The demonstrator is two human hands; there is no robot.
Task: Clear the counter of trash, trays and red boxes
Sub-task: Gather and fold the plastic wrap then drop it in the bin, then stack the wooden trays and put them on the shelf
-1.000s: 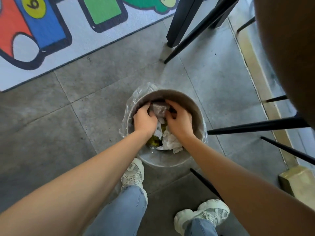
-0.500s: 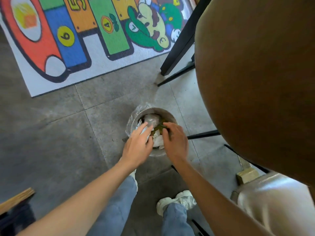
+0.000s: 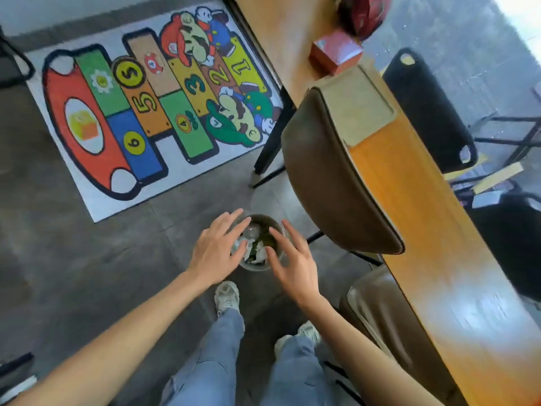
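A small round trash bin (image 3: pixel 255 266) lined with a clear bag stands on the grey floor, with crumpled white paper and green scraps (image 3: pixel 256 247) inside. My left hand (image 3: pixel 218 249) hovers over the bin's left side, fingers straight and spread, holding nothing. Over the right side is my right hand (image 3: pixel 292 263), fingers also spread and empty. On the wooden counter (image 3: pixel 409 200) to the right sit a beige tray (image 3: pixel 355 104), a red box (image 3: pixel 335 52) and a dark red object (image 3: pixel 366 13) at the far end.
A brown padded chair (image 3: pixel 330 171) stands against the counter, right of the bin, and another brown seat (image 3: pixel 380 323) is nearer me. A colourful hopscotch mat (image 3: pixel 146 106) lies on the floor at the upper left. Black chairs (image 3: pixel 427 109) stand beyond the counter.
Both hands have lifted out of the bin and opened, leaving the trash inside. My view has risen and swung right, bringing the counter, tray and red box into sight.
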